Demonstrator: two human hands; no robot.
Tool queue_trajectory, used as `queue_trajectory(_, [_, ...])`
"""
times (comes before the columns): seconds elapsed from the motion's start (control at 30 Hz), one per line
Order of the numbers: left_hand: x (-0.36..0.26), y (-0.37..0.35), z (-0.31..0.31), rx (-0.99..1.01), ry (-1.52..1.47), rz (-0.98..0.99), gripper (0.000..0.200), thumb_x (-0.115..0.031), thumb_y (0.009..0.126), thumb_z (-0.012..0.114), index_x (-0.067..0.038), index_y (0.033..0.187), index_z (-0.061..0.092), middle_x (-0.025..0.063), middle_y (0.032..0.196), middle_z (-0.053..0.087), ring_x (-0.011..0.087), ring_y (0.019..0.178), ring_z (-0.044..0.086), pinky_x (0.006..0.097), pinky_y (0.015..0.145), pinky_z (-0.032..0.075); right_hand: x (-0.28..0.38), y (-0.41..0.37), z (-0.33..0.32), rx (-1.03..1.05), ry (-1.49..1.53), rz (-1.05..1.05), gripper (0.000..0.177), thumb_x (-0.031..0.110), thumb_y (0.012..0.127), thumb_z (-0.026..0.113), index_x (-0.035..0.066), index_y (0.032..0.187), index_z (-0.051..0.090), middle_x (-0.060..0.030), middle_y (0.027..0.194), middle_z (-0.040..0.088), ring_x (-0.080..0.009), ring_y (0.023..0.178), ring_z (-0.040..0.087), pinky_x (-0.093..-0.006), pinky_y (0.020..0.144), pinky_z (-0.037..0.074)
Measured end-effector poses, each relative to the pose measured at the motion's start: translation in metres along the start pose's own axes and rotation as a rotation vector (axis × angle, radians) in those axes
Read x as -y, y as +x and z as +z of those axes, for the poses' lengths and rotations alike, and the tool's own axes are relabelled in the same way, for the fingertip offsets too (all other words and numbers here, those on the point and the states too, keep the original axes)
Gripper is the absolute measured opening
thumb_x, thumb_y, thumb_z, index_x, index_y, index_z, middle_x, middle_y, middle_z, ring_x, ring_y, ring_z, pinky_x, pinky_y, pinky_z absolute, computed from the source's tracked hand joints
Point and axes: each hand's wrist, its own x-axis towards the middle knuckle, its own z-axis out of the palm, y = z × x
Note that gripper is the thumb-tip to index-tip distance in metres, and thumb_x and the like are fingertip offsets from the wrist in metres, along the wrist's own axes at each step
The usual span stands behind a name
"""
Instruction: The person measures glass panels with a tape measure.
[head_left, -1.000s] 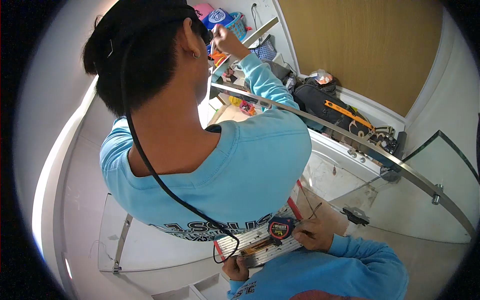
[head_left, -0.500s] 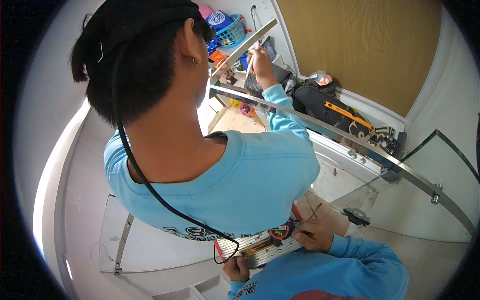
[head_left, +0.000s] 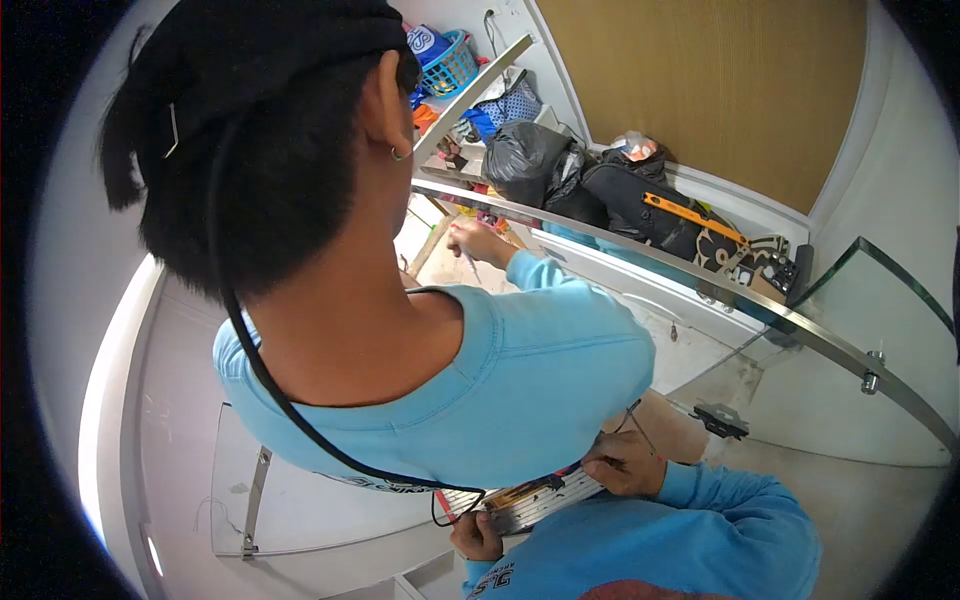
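My left hand (head_left: 478, 537) is closed at the near left edge of a ribbed white panel (head_left: 575, 503) with red edging, its thumb against the rim. My right hand (head_left: 625, 465) is closed, fingertips curled over the panel's right side. What they pinch is partly hidden behind a co-worker's light-blue shirt (head_left: 500, 390). A thin dark-ended tool (head_left: 630, 415) sticks up beside it. On the panel lies a long yellow-brown piece (head_left: 520, 494) with dark bits. A co-worker's hand (head_left: 480, 243) in front holds a thin white, pen-like item.
The co-worker's head (head_left: 270, 150) and back fill the left and centre. A metal rail (head_left: 680, 262) with curved glass (head_left: 890, 300) crosses to the right. Beyond stand black bags (head_left: 525, 160), an orange level (head_left: 695, 217) and a blue basket (head_left: 450, 65). A brown door (head_left: 710, 90) is behind.
The co-worker's hand has dropped from the upright metal strip to below the rail. Their body has shifted, hiding the tape measure that showed beside my right hand. My hands stay nearly in place.
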Motion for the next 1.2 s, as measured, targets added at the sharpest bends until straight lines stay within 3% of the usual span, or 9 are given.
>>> queue_trajectory(0.03, [0.001, -0.001, -0.002, 0.041, -0.001, -0.070, 0.040, -0.032, 0.089, 0.055, 0.001, 0.066, 0.055, 0.0117, 0.052, 0.054, 0.0155, 0.048, 0.052, 0.0314, 0.046, 0.041, 0.001, 0.001, -0.001, 0.017, -0.016, -0.006, 0.012, 0.013, 0.080, 0.066, 0.001, 0.076, 0.065, -0.0120, 0.066, 0.062, -0.0261, 0.055, 0.060, -0.0355, 0.049, 0.046])
queue_trajectory(0.43, [-0.016, 0.004, 0.001, -0.003, 0.034, -0.018, 0.038, -0.028, 0.089, 0.056, 0.001, 0.065, 0.054, 0.0072, 0.046, 0.049, 0.0110, 0.041, 0.045, 0.0286, 0.040, 0.033, -0.010, -0.001, 0.001, 0.010, 0.060, -0.049, 0.013, 0.013, 0.081, 0.065, 0.000, 0.077, 0.064, -0.0136, 0.068, 0.062, -0.0267, 0.057, 0.061, -0.0360, 0.050, 0.046])
queue_trajectory(1.2, [-0.001, -0.003, 0.006, -0.068, 0.110, -0.009, 0.038, -0.029, 0.088, 0.055, -0.002, 0.060, 0.053, 0.0127, 0.051, 0.053, 0.0202, 0.044, 0.052, 0.0335, 0.043, 0.039, 0.000, 0.001, -0.004, 0.023, -0.014, -0.100, 0.012, 0.013, 0.079, 0.067, 0.002, 0.077, 0.064, -0.0114, 0.066, 0.063, -0.0226, 0.054, 0.060, -0.0318, 0.048, 0.048])
